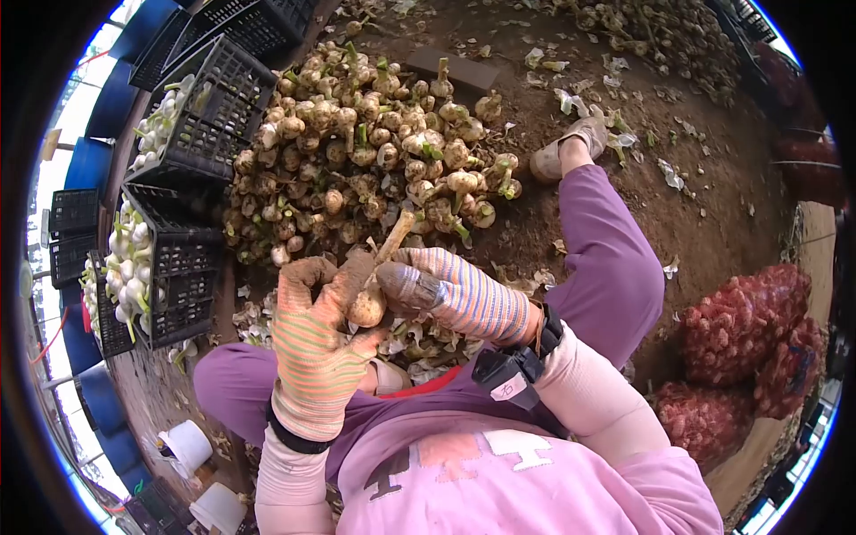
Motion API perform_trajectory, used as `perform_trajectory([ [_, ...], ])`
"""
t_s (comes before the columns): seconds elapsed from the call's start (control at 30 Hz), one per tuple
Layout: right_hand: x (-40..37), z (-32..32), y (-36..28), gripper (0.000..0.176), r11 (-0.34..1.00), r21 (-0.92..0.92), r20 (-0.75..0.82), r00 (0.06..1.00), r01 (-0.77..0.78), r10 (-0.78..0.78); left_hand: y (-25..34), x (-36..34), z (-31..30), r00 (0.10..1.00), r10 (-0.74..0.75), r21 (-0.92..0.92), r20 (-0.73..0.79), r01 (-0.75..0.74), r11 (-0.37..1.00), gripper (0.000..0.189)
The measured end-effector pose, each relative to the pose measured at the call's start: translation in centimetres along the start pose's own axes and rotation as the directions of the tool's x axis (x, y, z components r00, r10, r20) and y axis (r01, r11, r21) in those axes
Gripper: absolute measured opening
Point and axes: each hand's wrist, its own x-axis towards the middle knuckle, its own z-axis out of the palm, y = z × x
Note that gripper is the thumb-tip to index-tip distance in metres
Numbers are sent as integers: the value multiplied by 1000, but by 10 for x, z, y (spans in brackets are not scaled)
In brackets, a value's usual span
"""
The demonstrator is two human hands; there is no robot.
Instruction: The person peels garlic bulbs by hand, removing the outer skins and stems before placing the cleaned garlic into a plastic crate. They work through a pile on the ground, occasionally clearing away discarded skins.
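Note:
A garlic bulb [366,308] with a thick dry stalk [395,234] is held in front of my lap, the stalk pointing up and away. My left hand [316,343], in a striped glove with soil-stained fingers, is closed around the bulb's left side. From the right, my right hand [455,290], in a striped glove with a dark thumb covering, presses its closed fingers against the bulb near the stalk. Part of the bulb is hidden by the gloves. Just beyond my hands lies a large heap of soil-covered garlic bulbs [357,147].
Black crates [223,102] with whiter, peeled-looking garlic [134,259] stand at the left. Red mesh sacks [744,312] lie at the right. White buckets [187,446] sit at lower left. Papery skins [670,174] litter the soil floor; my shoe [584,134] rests beside the heap.

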Motion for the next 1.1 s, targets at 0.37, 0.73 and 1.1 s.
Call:
perform_trajectory([
  [0.37,12,8,9,29,991,-82,-166,979,107,-120,-16,-7,21,983,0,-172,-185,-32,984,61],
  [0.73,9,7,20,24,985,91,-226,967,144,-121,-39,-5,29,825,-112,-758,555,445,-478,58],
  [1.1,14,-6,22,23,995,69,-297,953,74,-51,-32,4,57,969,-238,-744,-73,106,660,61],
])
